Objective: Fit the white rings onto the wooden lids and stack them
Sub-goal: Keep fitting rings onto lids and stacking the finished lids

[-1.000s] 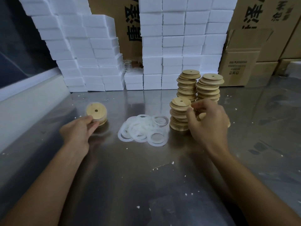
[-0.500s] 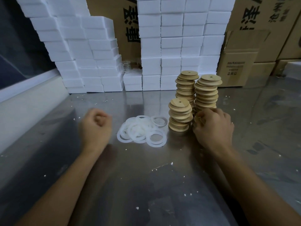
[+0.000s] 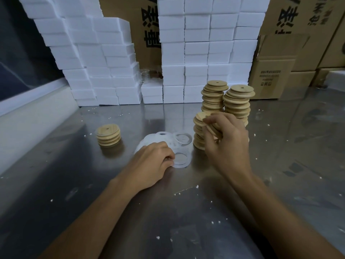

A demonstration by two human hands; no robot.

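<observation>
Several white rings (image 3: 182, 144) lie in a loose pile at the middle of the steel table (image 3: 74, 184). My left hand (image 3: 152, 163) rests on the pile's near side and pinches one ring at its edge. My right hand (image 3: 225, 144) grips a tilted wooden lid (image 3: 214, 128) in front of a short stack of bare lids (image 3: 198, 128). Two taller stacks of wooden lids (image 3: 214, 97) (image 3: 238, 103) stand behind it. A small stack of lids fitted with rings (image 3: 108, 135) sits to the left.
White foam boxes (image 3: 196, 53) are piled along the back, with cardboard cartons (image 3: 272, 75) at the back right. A white ledge (image 3: 28, 116) borders the table on the left. White crumbs are scattered over the steel surface.
My left hand has moved right from the small ringed stack to the ring pile and taken hold of a ring. My right hand has lifted a lid up beside the short stack.
</observation>
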